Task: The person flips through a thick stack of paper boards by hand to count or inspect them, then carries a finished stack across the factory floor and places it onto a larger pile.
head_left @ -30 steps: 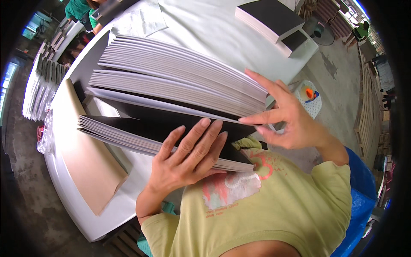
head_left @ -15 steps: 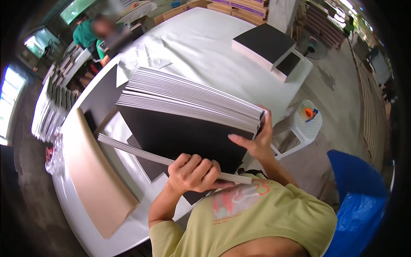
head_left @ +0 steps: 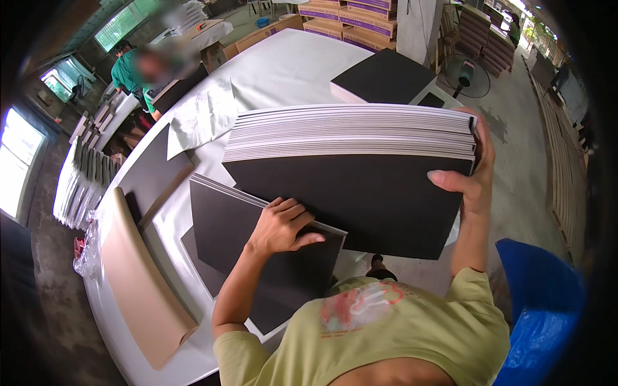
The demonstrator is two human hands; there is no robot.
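Note:
My right hand (head_left: 475,177) grips the right end of a thick stack of black boards (head_left: 341,202) with pale edges, thumb on the black face. The stack stands tilted, its layered edge up. Nearer to me, my left hand (head_left: 282,226) is closed over the upper edge of a thin stack of black boards (head_left: 222,222), thumb on the near face and fingertips hidden behind. The two stacks are apart at the left and overlap in view near my left hand. Another dark board lies partly hidden under the thin stack.
A white-covered table (head_left: 270,58) holds a curled tan sheet (head_left: 138,276), a crumpled white sheet (head_left: 206,122) and another black board pile (head_left: 386,74). A fan (head_left: 465,76) stands beyond its right corner. Blue sheeting (head_left: 541,309) is at the right. A person in green (head_left: 125,71) works far left.
The thick stack has moved right and levelled out with my right hand. The thin stack has tipped so its black face shows, and my left thumb now lies on that face.

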